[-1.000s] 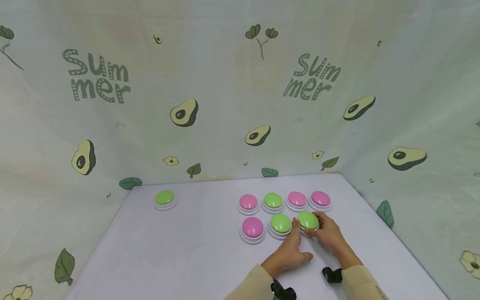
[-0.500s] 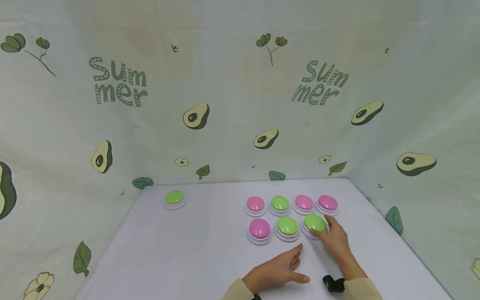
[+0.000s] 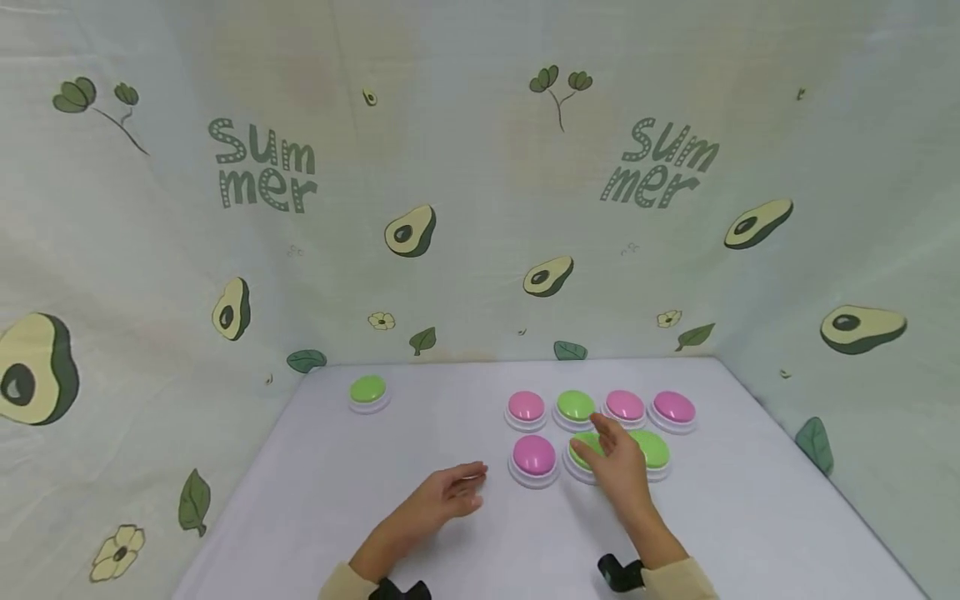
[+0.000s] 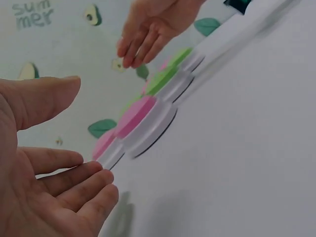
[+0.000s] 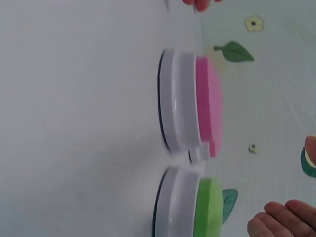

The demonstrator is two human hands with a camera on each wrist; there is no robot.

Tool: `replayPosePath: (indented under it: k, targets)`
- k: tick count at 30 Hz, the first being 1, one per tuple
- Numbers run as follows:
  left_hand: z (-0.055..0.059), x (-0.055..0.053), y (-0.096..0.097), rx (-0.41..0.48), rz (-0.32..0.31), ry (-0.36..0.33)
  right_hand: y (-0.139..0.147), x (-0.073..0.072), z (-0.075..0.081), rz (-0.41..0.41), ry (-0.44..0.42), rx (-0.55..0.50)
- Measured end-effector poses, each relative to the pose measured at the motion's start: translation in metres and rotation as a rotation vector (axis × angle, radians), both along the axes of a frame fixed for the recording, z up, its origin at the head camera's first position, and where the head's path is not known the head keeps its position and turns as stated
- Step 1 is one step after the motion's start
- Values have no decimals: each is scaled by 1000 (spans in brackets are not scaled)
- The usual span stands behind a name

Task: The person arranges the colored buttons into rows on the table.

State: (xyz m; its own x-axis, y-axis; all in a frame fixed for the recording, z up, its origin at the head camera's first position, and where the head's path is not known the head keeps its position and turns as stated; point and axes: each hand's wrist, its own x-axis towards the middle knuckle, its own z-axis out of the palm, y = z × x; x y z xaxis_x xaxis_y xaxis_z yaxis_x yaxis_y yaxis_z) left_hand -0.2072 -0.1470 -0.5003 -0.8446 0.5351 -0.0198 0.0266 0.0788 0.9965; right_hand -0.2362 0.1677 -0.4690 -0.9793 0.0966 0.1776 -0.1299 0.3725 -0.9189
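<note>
Round push buttons with white bases stand in two rows on the table's right half. My right hand [image 3: 621,471] hovers over the front row with loosely bent fingers, overlapping the front middle green button [image 3: 583,454] and front right green button [image 3: 654,450] in the head view. Fingertips show off to the side of the buttons in the right wrist view, holding nothing. Left of the front pink button [image 3: 534,457], my left hand [image 3: 438,500] is held with fingers extended and nothing in it. The left wrist view shows its palm and spread thumb beside the rows.
The back row has a pink button [image 3: 526,407], a green button [image 3: 575,405] and two more pink ones. A lone green button [image 3: 367,389] sits near the table's back left corner. Behind the white table [image 3: 315,492] hangs a printed cloth [image 3: 465,167] with avocados and leaves.
My right hand has let go of the front right green button and moved left over the front row. My left hand has drawn away from the buttons leftward. The view has shifted slightly.
</note>
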Motion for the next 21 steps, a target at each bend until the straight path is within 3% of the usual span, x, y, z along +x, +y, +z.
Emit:
replayPosePath:
  k: [5,11,15,21]
  targets:
    - [6,-16,-46,-80,243,78,-48,-1,-3,88,73,-66]
    - [16,-40,-83,-204,526,140,-94,-3,-6,230,112,-38]
    - [15,-57,-102,-310,625,161,-115,-4,-13,316,106,-24]
    - [-5,-79,-128,-446,727,190,-140,3,-29,393,53,-58]
